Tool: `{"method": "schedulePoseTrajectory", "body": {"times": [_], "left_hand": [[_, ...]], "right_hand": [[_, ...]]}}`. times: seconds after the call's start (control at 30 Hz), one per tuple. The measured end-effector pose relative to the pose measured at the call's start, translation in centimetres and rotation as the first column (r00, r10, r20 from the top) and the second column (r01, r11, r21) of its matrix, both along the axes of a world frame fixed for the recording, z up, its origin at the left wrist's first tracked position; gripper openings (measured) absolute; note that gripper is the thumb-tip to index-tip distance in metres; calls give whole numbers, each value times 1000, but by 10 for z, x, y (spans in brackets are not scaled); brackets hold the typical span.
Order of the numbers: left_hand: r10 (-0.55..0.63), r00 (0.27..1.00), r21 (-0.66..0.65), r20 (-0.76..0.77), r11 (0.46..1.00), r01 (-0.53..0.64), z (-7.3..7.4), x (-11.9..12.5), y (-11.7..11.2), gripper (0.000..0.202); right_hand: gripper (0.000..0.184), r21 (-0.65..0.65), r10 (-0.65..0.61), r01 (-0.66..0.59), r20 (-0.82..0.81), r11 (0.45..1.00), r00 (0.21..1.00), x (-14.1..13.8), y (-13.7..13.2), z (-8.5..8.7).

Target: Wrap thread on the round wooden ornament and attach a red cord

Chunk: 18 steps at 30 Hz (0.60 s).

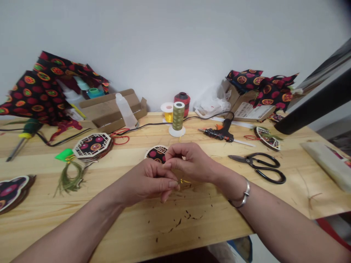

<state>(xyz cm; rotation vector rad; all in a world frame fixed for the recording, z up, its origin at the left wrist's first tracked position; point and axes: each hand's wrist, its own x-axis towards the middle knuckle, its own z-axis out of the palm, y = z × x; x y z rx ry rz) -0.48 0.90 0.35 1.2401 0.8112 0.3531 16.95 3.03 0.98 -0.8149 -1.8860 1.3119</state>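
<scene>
Left hand (152,179), above the middle of the bench (123,233): thumb and forefinger pinched together, gripping a short yellow strand (185,181) whose end shows to the right of the fingertips. Right hand (192,160), a little farther and to the right: thumb closed against a curled forefinger; whether anything lies between these fingers cannot be told. Silver bracelet (245,195), on the right wrist. Patterned ornament (154,152), pale-rimmed, just beyond the hands and partly hidden by them. Olive spool (178,117), upright on a white base, far middle; yellow spool (168,116) and red spool (185,103) close by it. Glue gun (219,134), black, lying on its side, far and right of the spools, a pale glue stick (245,143) at its rear. Scissors (255,162), black-handled, lying to the right of the right hand. Fan-shaped ornament (267,138), far right. Octagonal ornament (94,146), left, a green tassel (70,179) on its near left side. Screwdriver (20,144), far left, tip toward the near left. Cardboard box (102,126), open, far left, with a translucent bottle (126,111) tilted in front. Patterned cloth (30,91), far left. Carton (253,112), far right, cloth of like pattern on top; white plastic bag (212,104) beside it. Dark scraps (179,221), scattered on the bench nearer than the hands.
</scene>
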Motion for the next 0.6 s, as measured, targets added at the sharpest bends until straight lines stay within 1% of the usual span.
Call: {"method": "schedulePoseTrajectory", "body": {"times": [0.23,0.47,0.6], "left_hand": [[-30,999,21,-43,999,31,0,0,-1,23],[-43,997,25,-65,999,45,0,-1,-1,21],[-55,996,48,-76,997,59,2,1,-1,19]], "right_hand": [[13,-12,-42,41,-52,999,998,-1,1,-2],[13,20,-71,73,-80,997,994,0,2,-4],[14,5,-94,96,-118,995,988,1,4,-6]]}}
